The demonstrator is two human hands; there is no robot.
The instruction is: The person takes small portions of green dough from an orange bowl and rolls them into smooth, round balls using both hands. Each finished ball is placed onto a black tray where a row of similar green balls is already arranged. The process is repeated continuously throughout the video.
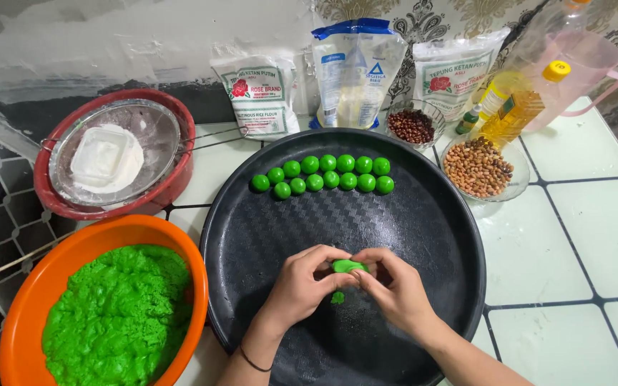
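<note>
Both hands meet over the black tray (pixel 423 214), left hand (pixel 302 282) and right hand (pixel 395 289) pinching the flat green dough piece (pixel 348 266) between their fingertips, long axis running left-right.

Green dough balls (pixel 323 174): thirteen, at 12 o'clock on the tray
Bags (pixel 355 71): three, at 12 o'clock
Glass bowls (pixel 482 169): two, at 1 o'clock
Oil bottles (pixel 513 107): two, at 2 o'clock

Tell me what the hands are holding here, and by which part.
Both hands, left hand and right hand, pinch a small flattened piece of green dough by its opposite edges, above the black tray.
</note>
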